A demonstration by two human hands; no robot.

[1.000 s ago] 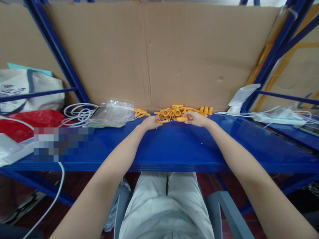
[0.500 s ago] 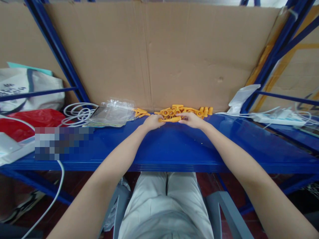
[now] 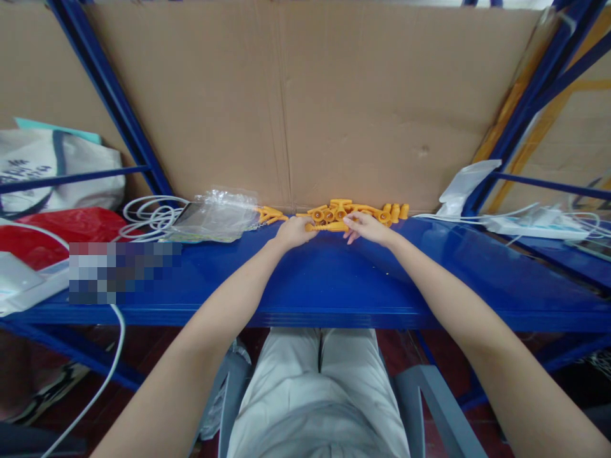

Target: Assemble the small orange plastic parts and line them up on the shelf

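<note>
A heap of small orange plastic pieces (image 3: 356, 210) lies at the back of the blue shelf (image 3: 334, 280), against the cardboard wall. My left hand (image 3: 294, 231) is closed on the left end of one long orange piece (image 3: 330, 226) at the front of the heap. My right hand (image 3: 366, 228) rests at that piece's right end, fingers bent and touching it. Both forearms reach forward over the shelf.
A clear plastic bag (image 3: 216, 216) and a few more orange pieces (image 3: 268, 215) lie left of the heap, beside coiled white cable (image 3: 147, 217). A red bag (image 3: 62, 228) and a white tote (image 3: 52, 172) sit far left. White cables and a power strip (image 3: 529, 224) lie right.
Both hands have drawn slightly closer together along the long orange piece, and the right hand's fingers have loosened a little. The heap stays where it was.
</note>
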